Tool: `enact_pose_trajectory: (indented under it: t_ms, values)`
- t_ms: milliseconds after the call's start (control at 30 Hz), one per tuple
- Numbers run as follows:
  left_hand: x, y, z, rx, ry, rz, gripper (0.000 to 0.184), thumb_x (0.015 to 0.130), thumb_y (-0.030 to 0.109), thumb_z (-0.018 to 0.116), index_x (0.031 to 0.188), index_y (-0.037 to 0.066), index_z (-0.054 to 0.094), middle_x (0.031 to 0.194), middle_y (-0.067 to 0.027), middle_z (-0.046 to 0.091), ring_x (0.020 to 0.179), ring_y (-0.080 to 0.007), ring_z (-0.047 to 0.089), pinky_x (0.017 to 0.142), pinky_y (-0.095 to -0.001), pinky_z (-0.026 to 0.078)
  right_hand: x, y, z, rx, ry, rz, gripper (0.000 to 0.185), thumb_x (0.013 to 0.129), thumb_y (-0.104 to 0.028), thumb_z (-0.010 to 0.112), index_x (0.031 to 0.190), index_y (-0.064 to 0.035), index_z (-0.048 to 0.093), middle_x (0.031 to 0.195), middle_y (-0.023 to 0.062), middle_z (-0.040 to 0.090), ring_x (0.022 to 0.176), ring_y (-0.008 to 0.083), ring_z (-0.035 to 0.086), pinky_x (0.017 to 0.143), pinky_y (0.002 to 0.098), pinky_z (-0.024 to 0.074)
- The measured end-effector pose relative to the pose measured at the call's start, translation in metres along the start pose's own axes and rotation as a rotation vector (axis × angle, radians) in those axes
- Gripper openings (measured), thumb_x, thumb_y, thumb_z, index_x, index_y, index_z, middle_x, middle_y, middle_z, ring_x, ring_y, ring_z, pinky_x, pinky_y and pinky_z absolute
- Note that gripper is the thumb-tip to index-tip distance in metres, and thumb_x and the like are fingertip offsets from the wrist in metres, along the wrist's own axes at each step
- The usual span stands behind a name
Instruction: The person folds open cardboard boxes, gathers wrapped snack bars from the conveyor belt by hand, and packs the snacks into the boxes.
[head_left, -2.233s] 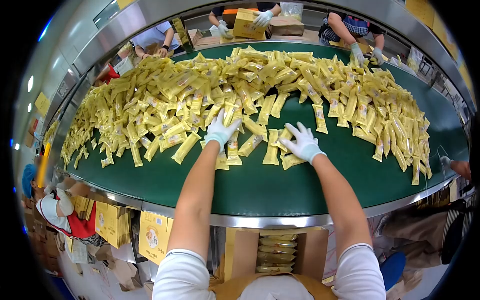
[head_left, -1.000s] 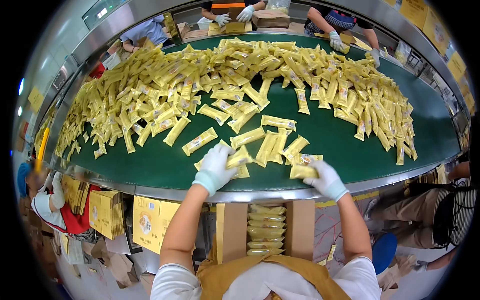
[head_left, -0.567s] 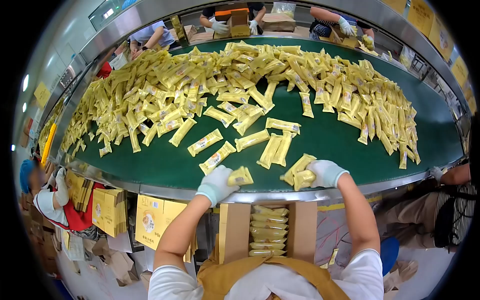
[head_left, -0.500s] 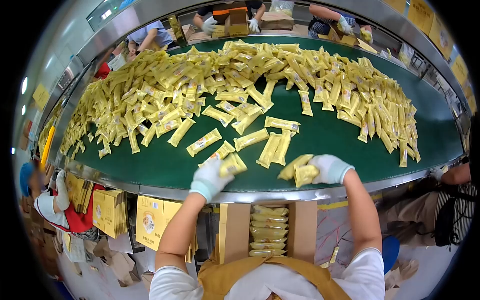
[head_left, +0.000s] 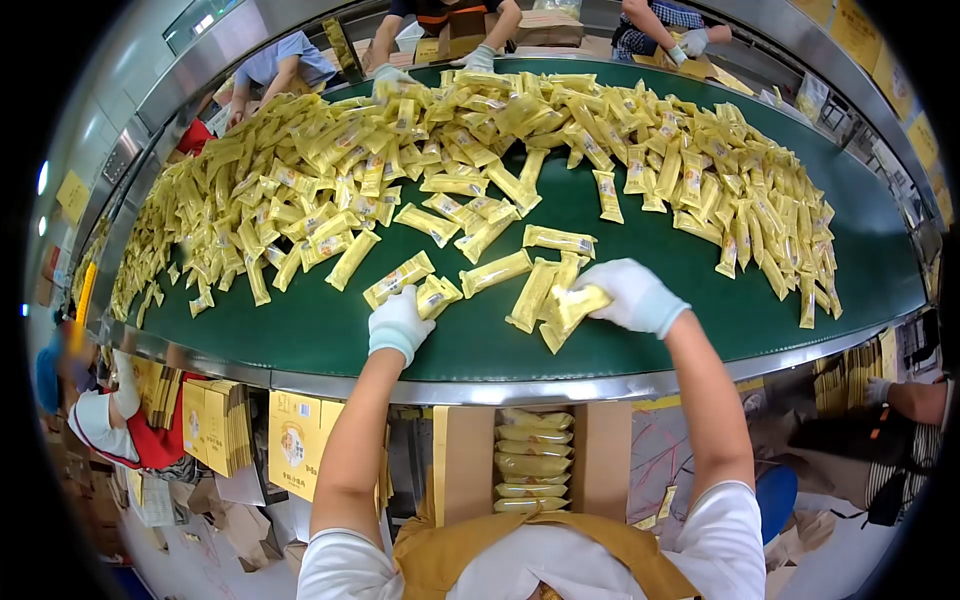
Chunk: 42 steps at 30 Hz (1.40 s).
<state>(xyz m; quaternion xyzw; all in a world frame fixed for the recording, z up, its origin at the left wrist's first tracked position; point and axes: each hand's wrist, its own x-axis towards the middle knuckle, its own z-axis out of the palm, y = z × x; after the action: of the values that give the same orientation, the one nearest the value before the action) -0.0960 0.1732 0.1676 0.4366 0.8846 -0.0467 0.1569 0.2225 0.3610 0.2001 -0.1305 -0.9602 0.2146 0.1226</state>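
My left hand [head_left: 398,328], in a white glove, is over the green belt [head_left: 690,300] with its fingers closed on a yellow snack packet [head_left: 438,296]. Another yellow packet [head_left: 399,279] lies just beyond those fingertips. Farther right, my gloved right hand [head_left: 634,297] grips yellow snack packets [head_left: 571,313] that are tilted and overlap, so I cannot tell exactly how many are in it. Loose packets lie beside them on the belt. Below the belt edge, close to my body, an open cardboard box [head_left: 604,460] holds a stack of the same packets [head_left: 534,450].
A large heap of packets [head_left: 330,150] curves across the far side of the belt. A metal rail [head_left: 480,390] runs along the near edge. Flat yellow cartons [head_left: 295,440] stand at lower left. Co-workers stand across the belt and at both sides; one gloved hand [head_left: 393,80] touches the heap.
Both my hands have moved forward over the belt, the right one carrying its packets to the loose ones there. Across the belt, a co-worker's hands have come down to the heap.
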Motion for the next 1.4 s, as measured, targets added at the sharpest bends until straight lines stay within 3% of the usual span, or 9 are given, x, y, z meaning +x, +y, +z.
enact_pose_trajectory:
  t_ms: [233, 400, 533, 733, 867, 933, 1067, 1200, 1400]
  values:
    - [-0.007, 0.003, 0.004, -0.002, 0.092, 0.034, 0.059, 0.079, 0.037, 0.079, 0.128, 0.012, 0.058, 0.115, -0.0144, 0.07, 0.102, -0.0336, 0.069, 0.084, -0.044, 0.056, -0.013, 0.016, 0.07, -0.244, 0.071, -0.119, 0.023, 0.078, -0.013, 0.07, 0.1, -0.0132, 0.064, 0.092, 0.0058, 0.065, 0.094, 0.0292, 0.064, 0.087, 0.0415, 0.0503]
    - [-0.004, 0.0, 0.036, 0.176, 0.357, 0.255, 0.046, 0.081, 0.035, 0.076, 0.119, 0.012, 0.06, 0.111, -0.0073, 0.072, 0.104, -0.0242, 0.069, 0.09, -0.041, 0.053, -0.048, 0.008, 0.078, -0.547, 0.167, 0.137, 0.023, 0.081, -0.012, 0.063, 0.103, -0.0077, 0.061, 0.089, 0.0095, 0.059, 0.092, 0.0295, 0.061, 0.09, 0.0439, 0.0487]
    - [-0.023, -0.002, 0.058, 0.168, 0.656, 0.536, 0.078, 0.08, 0.049, 0.077, 0.139, 0.007, 0.05, 0.114, -0.0149, 0.062, 0.115, -0.0307, 0.057, 0.101, -0.042, 0.044, -0.073, -0.018, 0.067, -0.515, 0.09, 0.187, 0.067, 0.078, -0.033, 0.077, 0.13, -0.0005, 0.051, 0.113, 0.0209, 0.056, 0.118, 0.0376, 0.053, 0.107, 0.0523, 0.0397]
    - [-0.026, 0.0, 0.034, 0.104, 0.2, 0.352, 0.116, 0.068, 0.063, 0.081, 0.151, -0.001, 0.033, 0.138, -0.0197, 0.052, 0.127, -0.0352, 0.051, 0.108, -0.042, 0.037, -0.077, -0.001, 0.055, -0.355, -0.061, 0.195, 0.112, 0.063, -0.054, 0.086, 0.147, 0.0039, 0.038, 0.136, 0.0246, 0.048, 0.128, 0.0395, 0.048, 0.108, 0.0495, 0.0371]
    - [-0.018, -0.002, 0.038, 0.181, 0.166, 0.363, 0.121, 0.066, 0.066, 0.081, 0.153, -0.001, 0.031, 0.138, -0.0181, 0.053, 0.126, -0.0314, 0.052, 0.107, -0.0415, 0.037, -0.041, -0.005, 0.027, -0.368, -0.504, 0.423, 0.103, 0.054, -0.061, 0.086, 0.134, -0.0035, 0.056, 0.124, 0.0164, 0.058, 0.112, 0.0345, 0.053, 0.101, 0.0424, 0.0392]
    - [-0.023, 0.0, 0.029, 0.206, 0.098, 0.343, 0.123, 0.065, 0.067, 0.082, 0.153, 0.0, 0.03, 0.138, -0.0179, 0.053, 0.126, -0.0305, 0.052, 0.108, -0.0413, 0.036, -0.027, 0.004, 0.023, -0.311, -0.366, 0.26, 0.092, 0.053, -0.061, 0.085, 0.123, -0.0065, 0.061, 0.116, 0.0146, 0.061, 0.111, 0.034, 0.053, 0.102, 0.0427, 0.039]
    - [-0.016, -0.009, 0.034, -0.351, 0.029, 0.384, 0.104, 0.071, 0.054, 0.085, 0.149, 0.001, 0.04, 0.131, -0.0166, 0.055, 0.122, -0.0313, 0.054, 0.103, -0.0422, 0.044, 0.02, 0.025, 0.029, -0.247, -0.293, 0.007, 0.088, 0.055, -0.053, 0.088, 0.123, -0.0037, 0.061, 0.124, 0.0171, 0.057, 0.122, 0.0388, 0.049, 0.11, 0.0467, 0.0364]
    - [-0.03, 0.017, 0.009, -1.637, -0.381, 0.348, 0.05, 0.09, 0.036, 0.074, 0.123, 0.003, 0.057, 0.103, -0.0066, 0.066, 0.091, -0.0155, 0.064, 0.081, -0.0308, 0.054, 0.046, 0.023, 0.039, -0.251, -0.423, 0.033, 0.089, 0.055, -0.053, 0.088, 0.124, -0.0029, 0.062, 0.128, 0.0196, 0.054, 0.121, 0.0403, 0.05, 0.107, 0.046, 0.0415]
    - [0.013, 0.095, -0.003, -1.311, -0.413, 0.584, 0.058, 0.088, 0.038, 0.075, 0.128, 0.0, 0.058, 0.112, -0.0108, 0.068, 0.098, -0.0165, 0.066, 0.086, -0.03, 0.054, 0.026, -0.002, 0.029, -0.22, -0.428, 0.201, 0.089, 0.055, -0.056, 0.087, 0.123, -0.0038, 0.063, 0.129, 0.022, 0.053, 0.114, 0.0397, 0.054, 0.099, 0.046, 0.0466]
